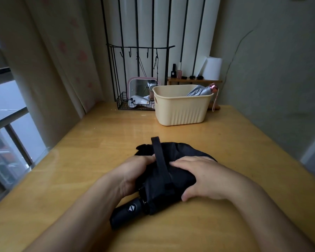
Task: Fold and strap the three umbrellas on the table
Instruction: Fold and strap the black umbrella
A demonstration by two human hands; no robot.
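The left hand [133, 171] gripped the left flank of the black umbrella [178, 180], fingers curled over its bunched fabric. The right hand [204, 177] lay on the right flank, fingers together and fairly straight, pressing the cloth down. The umbrella lay on the desk [98, 142] near the person, its long axis running diagonally: its handle [127, 211] pointed near-left, its canopy far-right. Its strap [160, 160] lay loose between the hands. Well beyond, a cream basket [182, 110] held a silver umbrella [200, 90].
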